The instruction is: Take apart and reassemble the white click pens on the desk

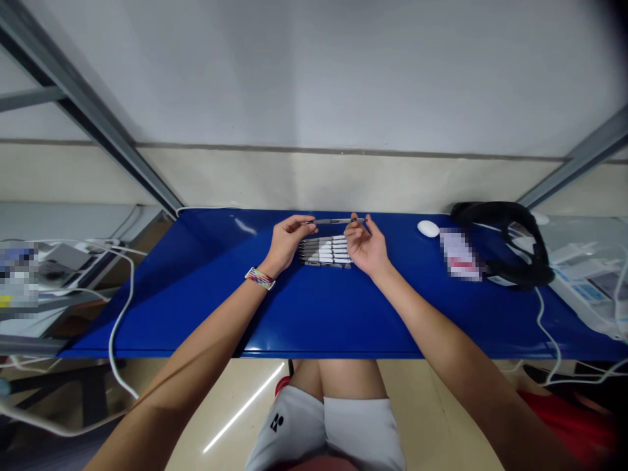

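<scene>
A slim pen (333, 222) is held level between my two hands, above the far part of the blue table. My left hand (285, 243) pinches its left end between thumb and fingers. The right end sits in the fingertips of my right hand (367, 245), whose palm is turned partly up. Just below lies a row of several white and grey pens (324, 250), side by side on the table with their tips to the left. My right hand hides part of their right ends.
The blue table (324, 314) ends at the wall. On the right lie a white oval object (428, 228), a blurred-out packet (460, 255) and a black headset-like band (527, 275). White cables (128, 294) hang at both sides. Metal posts (108, 124) frame the table.
</scene>
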Demonstrator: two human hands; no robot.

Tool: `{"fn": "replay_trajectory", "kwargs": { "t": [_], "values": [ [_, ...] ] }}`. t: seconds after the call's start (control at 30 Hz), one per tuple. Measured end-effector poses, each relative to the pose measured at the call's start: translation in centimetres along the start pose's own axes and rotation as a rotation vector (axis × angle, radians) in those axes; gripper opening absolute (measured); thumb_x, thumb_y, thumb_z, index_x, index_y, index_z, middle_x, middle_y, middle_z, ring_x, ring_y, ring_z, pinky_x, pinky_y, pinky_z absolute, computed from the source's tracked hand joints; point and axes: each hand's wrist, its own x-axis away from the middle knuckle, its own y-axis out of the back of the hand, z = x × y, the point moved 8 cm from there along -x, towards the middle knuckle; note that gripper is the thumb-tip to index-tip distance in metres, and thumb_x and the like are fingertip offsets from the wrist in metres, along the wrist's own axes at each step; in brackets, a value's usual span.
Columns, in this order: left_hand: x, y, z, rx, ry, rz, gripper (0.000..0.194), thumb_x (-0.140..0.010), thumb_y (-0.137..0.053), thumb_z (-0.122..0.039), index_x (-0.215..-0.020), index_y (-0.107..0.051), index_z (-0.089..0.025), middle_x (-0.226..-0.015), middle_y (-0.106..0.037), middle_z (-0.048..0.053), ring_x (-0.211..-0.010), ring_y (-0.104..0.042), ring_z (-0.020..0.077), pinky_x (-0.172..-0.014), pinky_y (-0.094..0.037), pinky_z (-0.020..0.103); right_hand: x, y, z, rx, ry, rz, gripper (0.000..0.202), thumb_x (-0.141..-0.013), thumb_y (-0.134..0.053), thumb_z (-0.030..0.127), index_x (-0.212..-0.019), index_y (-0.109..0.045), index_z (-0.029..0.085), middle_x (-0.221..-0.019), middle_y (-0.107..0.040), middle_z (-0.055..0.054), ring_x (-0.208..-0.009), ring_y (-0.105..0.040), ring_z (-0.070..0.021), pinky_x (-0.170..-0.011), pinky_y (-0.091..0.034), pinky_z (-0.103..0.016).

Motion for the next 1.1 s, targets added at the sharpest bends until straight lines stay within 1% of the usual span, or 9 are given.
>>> {"fn": "replay_trajectory", "kwargs": {
  "t": [0.1, 0.2, 0.27, 0.4, 0.57, 0.7, 0.83, 1.0, 1.1],
  "values": [
    [-0.04, 0.25, 0.06, 0.021, 0.004, -0.022, 0.032, -0.075, -0.096, -0.032, -0.102, -0.084, -0.020, -0.091, -0.082, 0.004, -0.086, -0.078, 0.0183, -0.092, -0.061, 0.036, -0.01, 0.15, -0.07, 0.017, 0.008, -0.020, 0.015, -0.108, -0.057, 0.024, -0.108, -0.071, 0.016, -0.080, -0.071, 0.000, -0.066, -0.065, -0.0055, -0.061, -0.059, -0.010],
    [-0.02, 0.17, 0.23, 0.015, 0.014, -0.012, 0.031, -0.075, -0.096, -0.032, -0.102, -0.084, -0.020, -0.088, -0.081, 0.004, -0.085, -0.078, 0.0179, -0.091, -0.061, 0.035, -0.05, 0.45, -0.12, -0.012, 0.016, -0.058, 0.020, -0.109, -0.051, 0.018, -0.103, -0.070, 0.018, -0.074, -0.067, 0.002, -0.060, -0.062, -0.0054, -0.056, -0.056, -0.010],
    [0.01, 0.06, 0.25, 0.005, 0.016, -0.004, 0.030, -0.076, -0.095, -0.032, -0.101, -0.084, -0.020, -0.087, -0.081, 0.004, -0.085, -0.078, 0.0175, -0.090, -0.061, 0.034, -0.03, 0.32, -0.07, -0.015, 0.024, -0.040, 0.020, -0.109, -0.050, 0.020, -0.105, -0.070, 0.018, -0.076, -0.069, 0.001, -0.061, -0.063, -0.0067, -0.056, -0.059, -0.013],
    [0.09, 0.07, 0.09, 0.026, 0.019, -0.026, 0.031, -0.075, -0.095, -0.032, -0.101, -0.084, -0.020, -0.089, -0.081, 0.003, -0.084, -0.077, 0.0166, -0.090, -0.061, 0.034, 0.11, -0.07, 0.13, 0.045, 0.034, 0.016, 0.016, -0.103, -0.063, 0.024, -0.114, -0.070, 0.016, -0.085, -0.074, -0.001, -0.070, -0.067, -0.0079, -0.062, -0.062, -0.015],
    [0.19, -0.07, 0.05, 0.047, 0.025, -0.035, 0.031, -0.074, -0.096, -0.031, -0.100, -0.084, -0.021, -0.088, -0.080, 0.003, -0.083, -0.076, 0.0160, -0.089, -0.061, 0.034, 0.09, -0.02, 0.26, 0.084, 0.040, 0.012, 0.009, -0.098, -0.066, 0.015, -0.107, -0.069, 0.018, -0.080, -0.070, 0.002, -0.065, -0.064, -0.0049, -0.060, -0.059, -0.011],
    [0.19, -0.04, 0.19, 0.040, 0.026, -0.032, 0.030, -0.075, -0.095, -0.031, -0.101, -0.084, -0.021, -0.090, -0.080, 0.003, -0.084, -0.077, 0.0160, -0.089, -0.061, 0.034, 0.09, -0.02, 0.13, -0.006, 0.039, -0.032, 0.012, -0.103, -0.061, 0.019, -0.112, -0.069, 0.016, -0.083, -0.071, -0.001, -0.068, -0.067, -0.0067, -0.063, -0.063, -0.013],
    [0.15, 0.06, 0.15, 0.046, 0.018, -0.031, 0.031, -0.075, -0.096, -0.032, -0.101, -0.084, -0.021, -0.088, -0.080, 0.003, -0.084, -0.077, 0.0158, -0.089, -0.061, 0.034, 0.13, 0.23, 0.04, -0.060, 0.032, -0.081, 0.018, -0.105, -0.053, 0.015, -0.111, -0.069, 0.015, -0.080, -0.069, -0.001, -0.064, -0.064, -0.0061, -0.060, -0.061, -0.011],
    [0.07, 0.19, 0.23, 0.018, 0.018, -0.033, 0.029, -0.077, -0.094, -0.032, -0.102, -0.084, -0.021, -0.088, -0.080, 0.003, -0.084, -0.077, 0.0171, -0.090, -0.061, 0.035, 0.18, -0.02, 0.35, 0.027, 0.049, -0.003, 0.020, -0.099, -0.061, 0.019, -0.118, -0.069, 0.017, -0.089, -0.074, -0.003, -0.074, -0.070, -0.0094, -0.065, -0.066, -0.018],
    [0.02, 0.25, 0.32, 0.021, 0.013, -0.030, 0.029, -0.077, -0.094, -0.031, -0.102, -0.084, -0.021, -0.088, -0.080, 0.003, -0.085, -0.077, 0.0165, -0.090, -0.061, 0.035, 0.10, 0.22, 0.41, 0.032, 0.046, 0.000, 0.020, -0.095, -0.063, 0.014, -0.114, -0.069, 0.017, -0.085, -0.073, -0.002, -0.071, -0.068, -0.0082, -0.064, -0.064, -0.015]
  ]
}}
